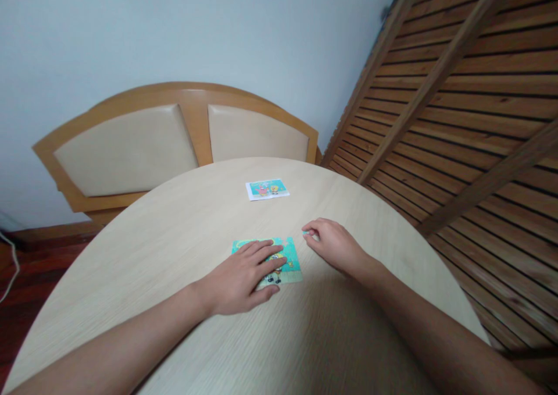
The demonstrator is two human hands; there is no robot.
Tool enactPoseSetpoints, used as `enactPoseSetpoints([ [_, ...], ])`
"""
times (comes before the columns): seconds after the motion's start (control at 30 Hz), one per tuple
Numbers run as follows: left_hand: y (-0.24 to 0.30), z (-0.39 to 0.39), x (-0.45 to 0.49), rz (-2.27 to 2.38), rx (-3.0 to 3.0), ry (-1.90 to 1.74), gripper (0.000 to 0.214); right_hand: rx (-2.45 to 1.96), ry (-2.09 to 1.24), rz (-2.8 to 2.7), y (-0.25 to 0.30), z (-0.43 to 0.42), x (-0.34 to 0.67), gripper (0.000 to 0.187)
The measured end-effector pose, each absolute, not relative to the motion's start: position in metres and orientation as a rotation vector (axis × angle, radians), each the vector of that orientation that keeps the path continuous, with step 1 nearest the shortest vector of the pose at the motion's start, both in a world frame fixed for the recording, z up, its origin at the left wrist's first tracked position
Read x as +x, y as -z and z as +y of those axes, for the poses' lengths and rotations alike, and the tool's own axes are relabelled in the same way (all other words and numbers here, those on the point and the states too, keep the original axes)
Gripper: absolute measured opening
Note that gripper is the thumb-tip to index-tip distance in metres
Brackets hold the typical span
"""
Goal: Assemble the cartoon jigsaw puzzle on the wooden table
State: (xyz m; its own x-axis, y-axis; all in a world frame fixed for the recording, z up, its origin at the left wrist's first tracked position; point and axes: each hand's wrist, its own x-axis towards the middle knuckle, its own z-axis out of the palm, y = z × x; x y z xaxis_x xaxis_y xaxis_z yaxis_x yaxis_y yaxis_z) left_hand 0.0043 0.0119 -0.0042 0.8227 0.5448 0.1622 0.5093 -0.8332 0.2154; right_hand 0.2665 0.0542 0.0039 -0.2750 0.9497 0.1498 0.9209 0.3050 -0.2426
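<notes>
A small teal jigsaw puzzle (295,263) with a yellow square cartoon figure lies flat on the round table. My left hand (244,276) rests palm down across its left and middle parts, fingers spread, hiding much of the picture. Near the puzzle's top right corner, a bit of bare tabletop colour shows in the teal. Just right of that corner, my right hand (332,242) pinches a small teal puzzle piece (304,232) between thumb and fingers, apart from the puzzle. Most of the piece is covered by the fingertips.
Farther back on the pale wooden table (174,232) lies a picture card (268,189) with a pink and a yellow cartoon figure. Behind the table stands a padded wooden headboard (194,121) against the wall. Wooden slats (457,104) lean on the right. A white cable (16,261) hangs at far left.
</notes>
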Motion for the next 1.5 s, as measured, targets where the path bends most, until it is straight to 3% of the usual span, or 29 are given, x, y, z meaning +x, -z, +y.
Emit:
enactPoseSetpoints([
  [0.33,0.003,0.012,0.005,0.793,2.841,-0.36,0.05,-1.821,0.157,-2.432,-0.015,0.052,0.255,0.025],
  [0.77,0.002,0.013,0.004,0.772,2.833,-0.35,0.049,-1.711,-0.138,-2.379,-0.012,0.055,0.269,0.027],
  [1.23,0.003,0.013,0.004,0.764,2.815,-0.385,0.049,-1.663,-0.46,-2.178,-0.001,0.066,0.288,0.011],
  [1.5,0.005,0.014,0.003,0.761,2.836,-0.368,0.049,-1.232,-0.848,-1.879,0.013,0.065,0.258,0.016],
])
